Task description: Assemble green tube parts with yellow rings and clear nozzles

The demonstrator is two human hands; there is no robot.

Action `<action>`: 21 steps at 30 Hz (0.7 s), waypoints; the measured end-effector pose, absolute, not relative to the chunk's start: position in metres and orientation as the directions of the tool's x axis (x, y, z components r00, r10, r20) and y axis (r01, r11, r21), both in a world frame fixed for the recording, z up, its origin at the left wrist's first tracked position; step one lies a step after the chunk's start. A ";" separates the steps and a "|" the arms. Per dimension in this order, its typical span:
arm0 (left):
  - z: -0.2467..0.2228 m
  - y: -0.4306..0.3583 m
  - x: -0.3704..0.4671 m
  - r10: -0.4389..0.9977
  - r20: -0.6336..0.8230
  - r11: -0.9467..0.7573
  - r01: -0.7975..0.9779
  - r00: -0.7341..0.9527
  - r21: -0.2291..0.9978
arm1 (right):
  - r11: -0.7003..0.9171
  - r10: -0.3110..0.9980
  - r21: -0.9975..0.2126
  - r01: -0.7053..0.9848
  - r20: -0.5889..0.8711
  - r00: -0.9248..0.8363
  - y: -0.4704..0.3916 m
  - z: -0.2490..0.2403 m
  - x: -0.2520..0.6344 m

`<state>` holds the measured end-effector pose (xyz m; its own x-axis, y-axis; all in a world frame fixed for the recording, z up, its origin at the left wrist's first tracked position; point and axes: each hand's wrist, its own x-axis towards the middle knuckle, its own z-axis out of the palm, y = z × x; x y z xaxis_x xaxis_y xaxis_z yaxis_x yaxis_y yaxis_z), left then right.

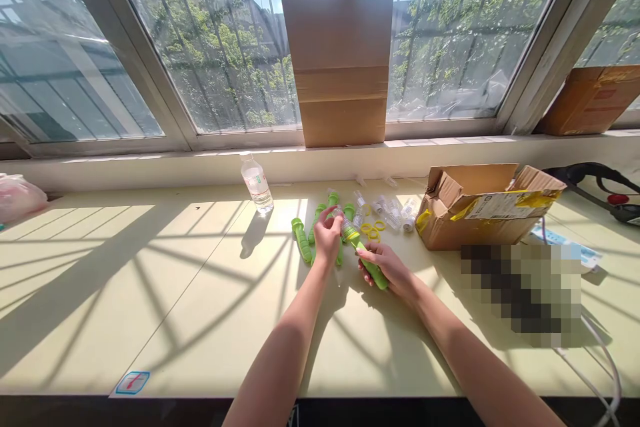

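Note:
My right hand point(384, 265) is wrapped round a green handle-shaped piece point(374, 269), which slants up to the left with a yellow ring near its top. At its upper end, my left hand point(329, 235) pinches a clear piece point(345, 221); the fingers partly hide it. Several green pieces point(301, 241) lie beside and behind my left hand. Just beyond my right hand are several yellow rings point(371, 231) and a cluster of clear plastic pieces point(393, 211).
A water bottle point(257, 184) stands at the back left of the hands. To the right are an open cardboard box point(480, 220), a power strip point(570, 248), a blurred dark object point(520, 290) and white cables. A cardboard sheet point(341, 73) leans against the window.

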<state>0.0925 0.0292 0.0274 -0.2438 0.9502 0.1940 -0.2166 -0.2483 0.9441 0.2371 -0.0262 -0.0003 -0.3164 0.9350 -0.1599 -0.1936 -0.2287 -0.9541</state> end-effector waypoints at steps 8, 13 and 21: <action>0.025 0.031 0.092 0.946 0.205 -0.263 -0.225 -0.252 0.938 | -0.188 0.947 -0.963 -0.191 -0.126 -0.295 -0.026 0.001 0.235; 0.023 0.032 0.092 0.944 0.204 -0.264 -0.218 -0.261 0.940 | -0.166 0.970 -0.972 -0.165 -0.131 -0.204 -0.027 0.001 0.232; 0.019 0.034 0.091 0.944 0.214 -0.265 -0.191 -0.250 0.945 | -0.074 0.983 -0.988 -0.134 -0.049 -0.176 -0.023 -0.005 0.234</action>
<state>0.0907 0.0336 0.0194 -0.2498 0.9443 0.2143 -0.1915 -0.2651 0.9450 0.2345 -0.0234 -0.0049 -0.1755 0.9832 -0.0494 -0.1345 -0.0736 -0.9882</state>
